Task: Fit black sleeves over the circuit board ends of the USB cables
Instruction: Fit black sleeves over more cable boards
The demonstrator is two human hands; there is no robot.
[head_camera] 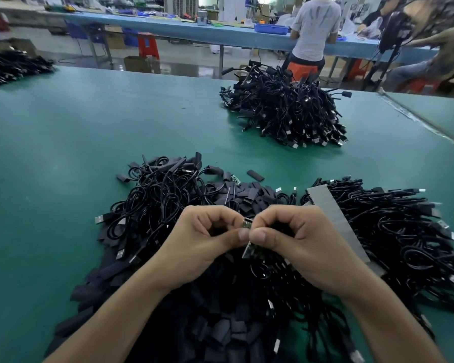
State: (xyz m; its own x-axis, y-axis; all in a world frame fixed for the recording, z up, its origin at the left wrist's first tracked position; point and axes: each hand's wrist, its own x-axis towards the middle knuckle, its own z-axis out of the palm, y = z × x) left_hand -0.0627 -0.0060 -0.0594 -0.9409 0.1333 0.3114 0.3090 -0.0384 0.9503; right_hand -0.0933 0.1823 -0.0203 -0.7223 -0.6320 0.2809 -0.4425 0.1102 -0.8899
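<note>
Grip: left hand [202,239] and right hand [299,242] curl inward, thumbs and forefingers meeting to pinch a small green circuit board [250,250].
Board: held up over the heap of flat black sleeves [220,328] at the near edge.
Sleeve in grip: cannot tell.
Left: tangled black USB cables [155,205].
Right: a second cable pile [404,231], with a grey flat strip [336,221] on it.
Far: a third cable pile [286,111] on the green table [63,153].

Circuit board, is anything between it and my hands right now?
Nothing visible. The left hand and right hand both already pinch the circuit board between thumbs and fingertips, above the pile of black sleeves.
</note>
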